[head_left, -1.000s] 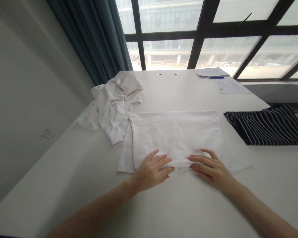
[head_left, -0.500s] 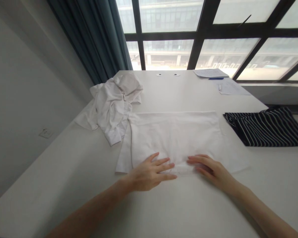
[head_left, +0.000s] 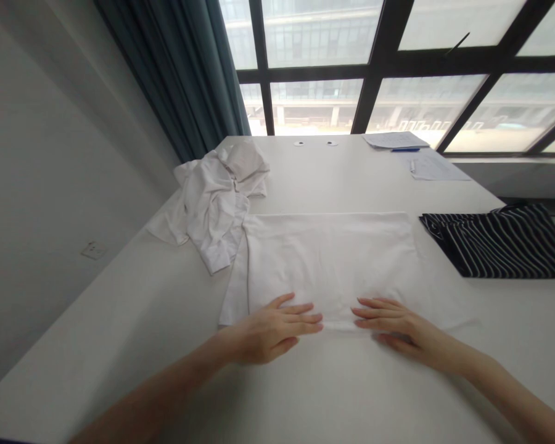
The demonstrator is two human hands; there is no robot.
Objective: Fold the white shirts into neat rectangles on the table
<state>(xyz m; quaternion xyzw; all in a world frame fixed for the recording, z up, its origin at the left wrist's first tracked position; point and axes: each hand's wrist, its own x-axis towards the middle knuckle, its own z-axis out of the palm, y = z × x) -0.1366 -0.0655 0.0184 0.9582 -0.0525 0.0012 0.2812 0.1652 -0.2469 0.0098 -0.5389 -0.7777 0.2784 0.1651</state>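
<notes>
A white folded garment (head_left: 328, 259) lies flat on the white table (head_left: 333, 394), its long fold at the far side. On its near left edge rests my left hand (head_left: 271, 330), palm down with the fingers spread and nothing in them. My right hand (head_left: 398, 327) lies on the near right part of the same cloth, fingers stretched out and holding nothing. Faint creases run across the cloth between the hands. At its left side a narrow layer sticks out from under the top one.
A crumpled white garment (head_left: 217, 203) touches the folded cloth at the back left. To the right lies a black striped cloth (head_left: 504, 240). Papers (head_left: 393, 140) and a blue pen (head_left: 405, 150) are near the window. A dark curtain (head_left: 180, 74) hangs behind.
Both hands have shifted slightly on the cloth, and my left thumb now points more toward the near edge. My right hand's fingers lie flatter. The whole view has moved a little.
</notes>
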